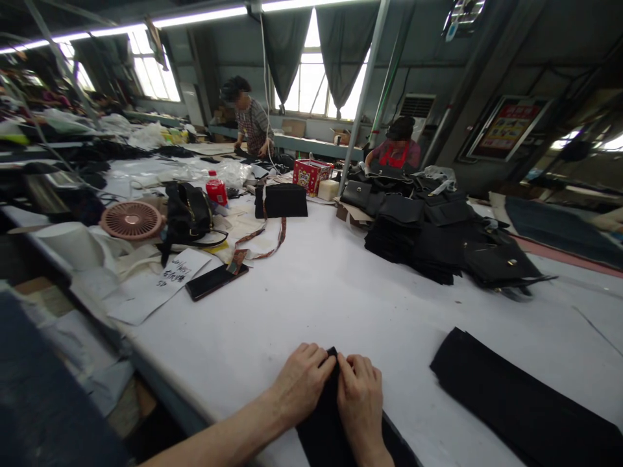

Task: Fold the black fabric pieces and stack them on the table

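Note:
At the front of the white table, a piece of black fabric [324,428] runs from the lower edge of the view up to both hands. My left hand [302,381] is closed, its thumb and fingers pinching the fabric's far end from the left. Beside it, my right hand [360,395] grips the same end from the right, fingers curled and partly hiding the cloth. The two thumbs nearly meet at a narrow folded tip. Off to the right lies a stack of long black fabric pieces [520,395], apart from my hands.
A phone [217,281], a written paper sheet [168,285], a pink fan [132,220] and a black bag [187,214] lie on the left. Black bags and panels [413,227] are piled at the back right. Two people [253,123] work across the table [302,292].

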`<state>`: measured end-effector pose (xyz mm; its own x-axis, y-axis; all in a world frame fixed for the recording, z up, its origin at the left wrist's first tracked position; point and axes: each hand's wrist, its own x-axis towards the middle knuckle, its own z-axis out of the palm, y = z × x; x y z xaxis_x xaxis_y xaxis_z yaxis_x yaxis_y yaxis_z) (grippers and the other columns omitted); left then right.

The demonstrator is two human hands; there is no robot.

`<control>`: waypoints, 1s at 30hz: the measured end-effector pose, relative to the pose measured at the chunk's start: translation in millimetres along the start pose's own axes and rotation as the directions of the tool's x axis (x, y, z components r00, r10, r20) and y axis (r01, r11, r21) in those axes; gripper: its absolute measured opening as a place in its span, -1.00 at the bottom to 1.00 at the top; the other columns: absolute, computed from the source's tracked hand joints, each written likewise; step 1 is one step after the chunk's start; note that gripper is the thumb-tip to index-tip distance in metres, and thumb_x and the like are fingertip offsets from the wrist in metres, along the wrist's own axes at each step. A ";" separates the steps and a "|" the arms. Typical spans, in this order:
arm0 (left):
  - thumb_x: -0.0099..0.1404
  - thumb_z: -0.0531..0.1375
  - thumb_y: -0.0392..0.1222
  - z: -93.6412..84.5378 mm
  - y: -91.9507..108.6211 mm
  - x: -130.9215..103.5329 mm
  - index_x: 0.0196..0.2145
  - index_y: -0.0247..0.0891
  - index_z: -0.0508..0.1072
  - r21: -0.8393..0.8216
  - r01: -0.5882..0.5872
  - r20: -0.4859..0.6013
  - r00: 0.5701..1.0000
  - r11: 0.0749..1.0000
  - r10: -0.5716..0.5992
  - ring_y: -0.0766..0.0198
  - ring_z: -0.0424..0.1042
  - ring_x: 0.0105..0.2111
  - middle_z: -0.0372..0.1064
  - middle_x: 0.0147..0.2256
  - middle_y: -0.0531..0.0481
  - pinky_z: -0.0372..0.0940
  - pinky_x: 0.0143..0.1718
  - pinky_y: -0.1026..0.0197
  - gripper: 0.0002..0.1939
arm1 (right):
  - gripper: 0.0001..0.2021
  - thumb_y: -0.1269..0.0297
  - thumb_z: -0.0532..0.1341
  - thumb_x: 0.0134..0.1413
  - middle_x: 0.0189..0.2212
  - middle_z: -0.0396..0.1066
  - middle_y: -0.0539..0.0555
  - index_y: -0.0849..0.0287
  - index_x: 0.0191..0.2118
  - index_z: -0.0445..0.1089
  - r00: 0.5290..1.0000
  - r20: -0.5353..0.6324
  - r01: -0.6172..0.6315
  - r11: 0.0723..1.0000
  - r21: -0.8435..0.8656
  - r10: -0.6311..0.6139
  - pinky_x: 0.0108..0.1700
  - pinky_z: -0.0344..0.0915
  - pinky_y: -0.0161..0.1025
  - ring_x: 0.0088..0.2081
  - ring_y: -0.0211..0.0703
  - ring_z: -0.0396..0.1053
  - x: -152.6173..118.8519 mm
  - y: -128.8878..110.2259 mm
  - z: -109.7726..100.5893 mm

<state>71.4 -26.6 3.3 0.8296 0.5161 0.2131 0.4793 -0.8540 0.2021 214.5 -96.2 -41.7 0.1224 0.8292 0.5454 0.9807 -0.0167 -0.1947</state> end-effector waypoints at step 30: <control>0.38 0.05 -0.28 5.1 -7.4 -3.4 0.11 -0.16 0.24 -0.114 0.057 -0.044 0.997 0.992 -0.063 0.15 0.27 -0.09 0.33 -0.08 -0.02 0.14 0.02 0.06 -0.65 | -0.64 0.54 0.01 0.16 -0.31 0.33 0.14 0.23 0.05 0.28 0.988 0.042 0.154 0.986 -0.064 -0.152 -0.25 0.13 -0.09 -0.25 -0.03 0.24 0.3 -2.4 3.0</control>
<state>66.5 -22.4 -3.8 0.7845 0.5711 0.2417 0.4905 -0.8099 0.3215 211.7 -94.2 -43.6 -0.0342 0.8450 0.5337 0.9956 0.0755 -0.0557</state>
